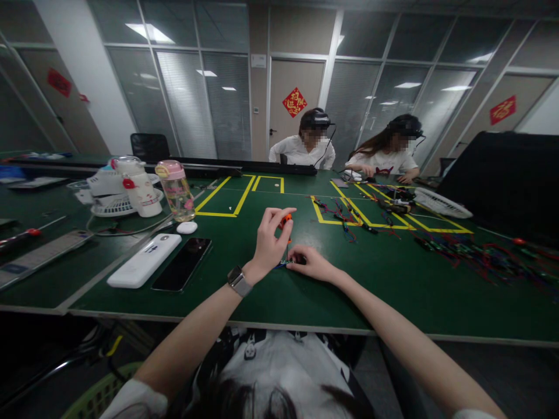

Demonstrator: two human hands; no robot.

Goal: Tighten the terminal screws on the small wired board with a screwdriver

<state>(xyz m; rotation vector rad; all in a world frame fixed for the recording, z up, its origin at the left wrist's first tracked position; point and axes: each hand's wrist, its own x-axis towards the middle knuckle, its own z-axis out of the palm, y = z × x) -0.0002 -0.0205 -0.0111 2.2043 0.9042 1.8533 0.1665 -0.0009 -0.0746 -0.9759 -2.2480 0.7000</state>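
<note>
My left hand (269,240), with a watch (239,281) on its wrist, is closed around the orange handle of a screwdriver (287,219). The tool stands upright, its thin dark shaft pointing down at a small circuit board (286,263) on the green table. My right hand (312,263) rests low on the table, its fingers curled and pinching the board's right side. Much of the board is hidden by the fingers, and where exactly the screwdriver tip touches cannot be made out.
A white power bank (144,262), a black phone (183,265) and a pink-lidded bottle (177,192) stand left. Wired boards (345,214) lie inside yellow tape, with a larger wire heap (471,256) at right. Two people (305,148) sit opposite. A dark screen-like panel (502,180) rises at right.
</note>
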